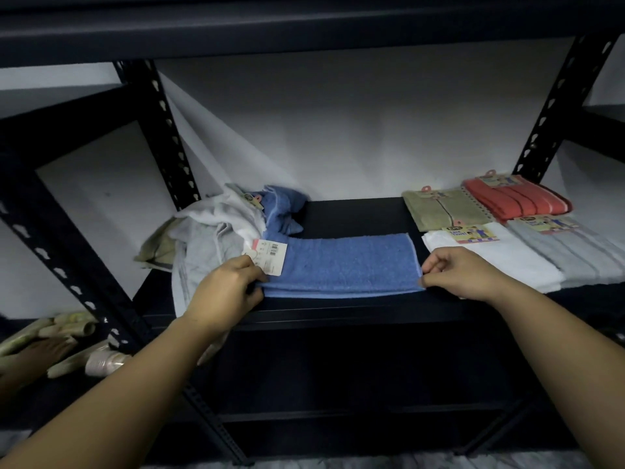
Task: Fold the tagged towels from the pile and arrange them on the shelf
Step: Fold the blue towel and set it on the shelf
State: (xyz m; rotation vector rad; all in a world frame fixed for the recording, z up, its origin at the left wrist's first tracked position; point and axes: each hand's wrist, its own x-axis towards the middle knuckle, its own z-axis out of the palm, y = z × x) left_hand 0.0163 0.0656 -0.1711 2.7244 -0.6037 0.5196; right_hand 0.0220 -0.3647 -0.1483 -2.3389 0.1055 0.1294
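A blue towel [345,265] lies folded lengthwise along the front of the dark shelf [351,214], its white barcode tag [270,257] at the left end. My left hand [226,289] pinches the towel's near left corner just below the tag. My right hand [463,272] pinches the near right corner. A loose pile of towels [216,231] in white, grey, olive and blue sits at the shelf's left, touching the blue towel. Four folded tagged towels lie at the right: olive [443,209], red [517,198], white [490,258] and grey [581,252].
Black perforated uprights [169,130] frame the shelf on both sides, and another shelf board runs overhead. Pale rolled items [67,343] lie on a lower shelf at the far left. A white wall stands behind the rack.
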